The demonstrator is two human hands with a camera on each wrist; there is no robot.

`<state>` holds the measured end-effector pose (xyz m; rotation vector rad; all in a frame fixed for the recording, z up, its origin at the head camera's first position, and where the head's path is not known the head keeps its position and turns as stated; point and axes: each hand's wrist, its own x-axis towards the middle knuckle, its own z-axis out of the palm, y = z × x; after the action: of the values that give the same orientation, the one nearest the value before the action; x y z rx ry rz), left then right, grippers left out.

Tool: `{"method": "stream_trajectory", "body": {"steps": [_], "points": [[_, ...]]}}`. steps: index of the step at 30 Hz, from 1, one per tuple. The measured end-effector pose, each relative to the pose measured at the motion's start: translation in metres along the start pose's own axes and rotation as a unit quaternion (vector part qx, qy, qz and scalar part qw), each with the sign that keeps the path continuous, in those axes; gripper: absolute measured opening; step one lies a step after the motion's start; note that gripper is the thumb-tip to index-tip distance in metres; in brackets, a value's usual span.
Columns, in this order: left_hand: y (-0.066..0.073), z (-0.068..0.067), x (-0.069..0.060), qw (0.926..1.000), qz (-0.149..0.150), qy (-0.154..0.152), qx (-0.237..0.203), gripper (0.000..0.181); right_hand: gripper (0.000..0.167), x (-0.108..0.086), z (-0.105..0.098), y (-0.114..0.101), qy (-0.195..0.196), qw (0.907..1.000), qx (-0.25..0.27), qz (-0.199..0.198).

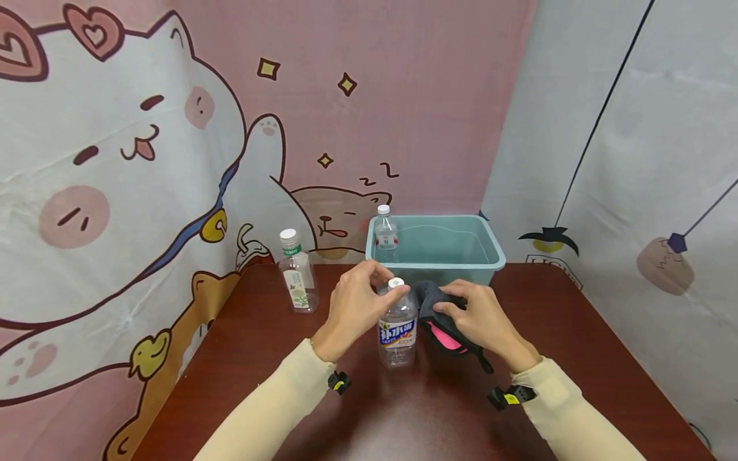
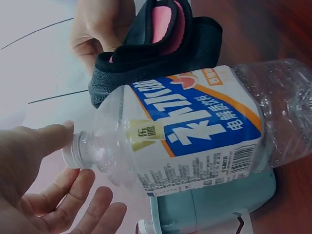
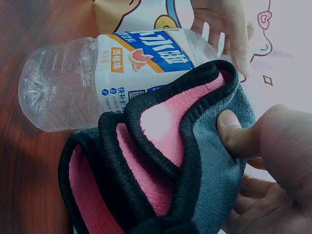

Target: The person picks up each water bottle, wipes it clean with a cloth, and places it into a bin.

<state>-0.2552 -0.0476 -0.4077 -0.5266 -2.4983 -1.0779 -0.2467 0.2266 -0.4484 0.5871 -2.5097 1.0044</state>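
A clear plastic bottle (image 1: 396, 336) with a white cap and a blue, white and orange label stands upright on the table. My left hand (image 1: 359, 301) reaches over its top, and thumb and fingers pinch the white cap (image 2: 75, 151) from two sides. The other left fingers are spread loosely. Just right of the bottle, my right hand (image 1: 481, 315) grips a folded dark grey cloth (image 3: 214, 146) with black edging and a pink inner side. The thumb presses on the grey face; the fingers behind the cloth are partly hidden. The cloth lies close against the bottle's side.
A light blue plastic bin (image 1: 438, 275) stands at the table's back. One capped bottle (image 1: 386, 240) is upright in its left end. Another empty bottle (image 1: 300, 282) with a green and white label stands at the back left of the dark red table (image 1: 277, 346). A printed curtain hangs behind.
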Motion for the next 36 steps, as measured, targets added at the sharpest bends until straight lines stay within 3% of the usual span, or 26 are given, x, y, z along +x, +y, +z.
{"method": "stream_trajectory", "body": {"steps": [11, 16, 26, 36], "points": [[-0.008, -0.008, 0.005, 0.9979, 0.003, -0.034, -0.055, 0.027, 0.021, -0.003, -0.001, 0.002, 0.009, 0.9999, -0.002, -0.007], [-0.016, -0.012, 0.006, 0.9924, 0.006, -0.068, -0.102, 0.022, 0.021, -0.003, 0.0, 0.004, 0.007, 1.0, -0.007, -0.001], [-0.03, -0.018, 0.009, 0.9793, -0.01, -0.138, -0.148, 0.026, 0.021, -0.005, 0.003, 0.006, 0.001, 1.0, -0.005, 0.002], [-0.035, -0.02, 0.011, 0.9715, 0.02, -0.175, -0.159, 0.031, 0.021, -0.006, 0.005, 0.006, -0.002, 1.0, -0.001, 0.003]]}}
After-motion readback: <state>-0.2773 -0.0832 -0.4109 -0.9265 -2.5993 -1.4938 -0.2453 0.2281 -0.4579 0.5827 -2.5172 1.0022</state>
